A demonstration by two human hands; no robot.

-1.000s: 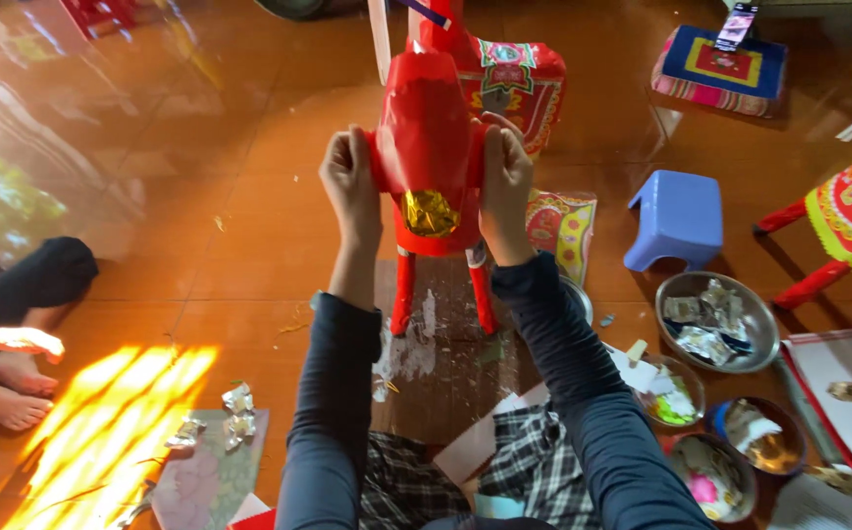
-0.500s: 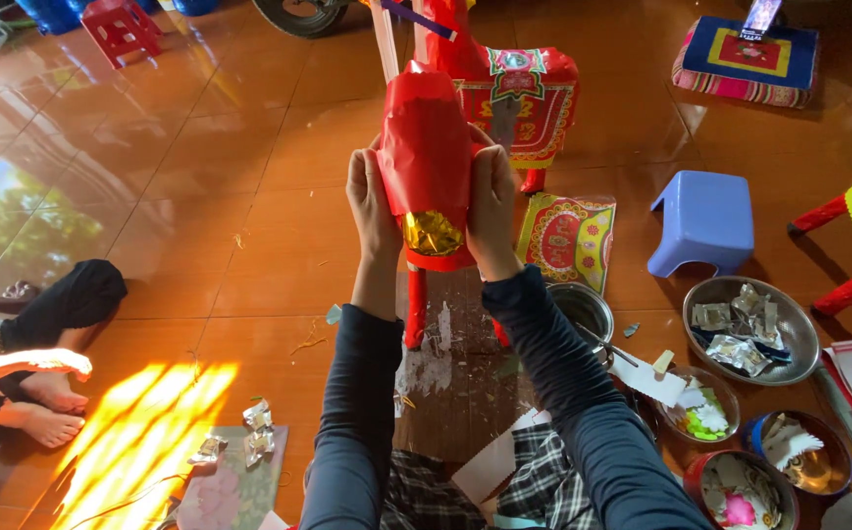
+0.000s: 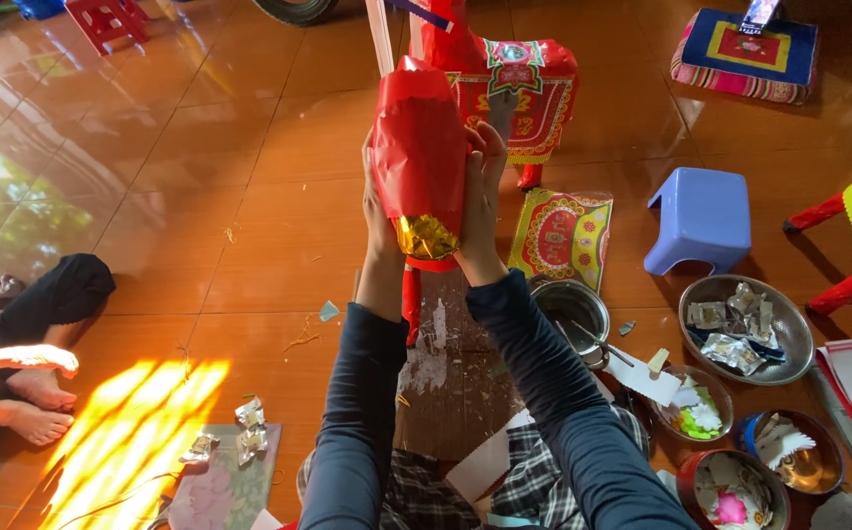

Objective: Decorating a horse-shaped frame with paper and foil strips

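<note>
Red paper is covering the paper figure [image 3: 419, 157] that both hands are holding up over the tiled floor [image 3: 200, 196]; the left hand [image 3: 379, 211] and right hand [image 3: 482, 201] are pressing flat against its sides, with gold foil [image 3: 426, 236] bunching at its lower end. Behind it, a decorated red paper horse [image 3: 514, 93] is standing. A flat patterned packet [image 3: 560, 236] is lying beside a steel pot [image 3: 571, 309]. Metal bowls [image 3: 745, 314] on the right are holding foil and paper scraps.

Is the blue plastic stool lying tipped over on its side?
No, the blue plastic stool stands upright on the tiled floor, seat up, right of the red paper figure both hands hold.
</note>
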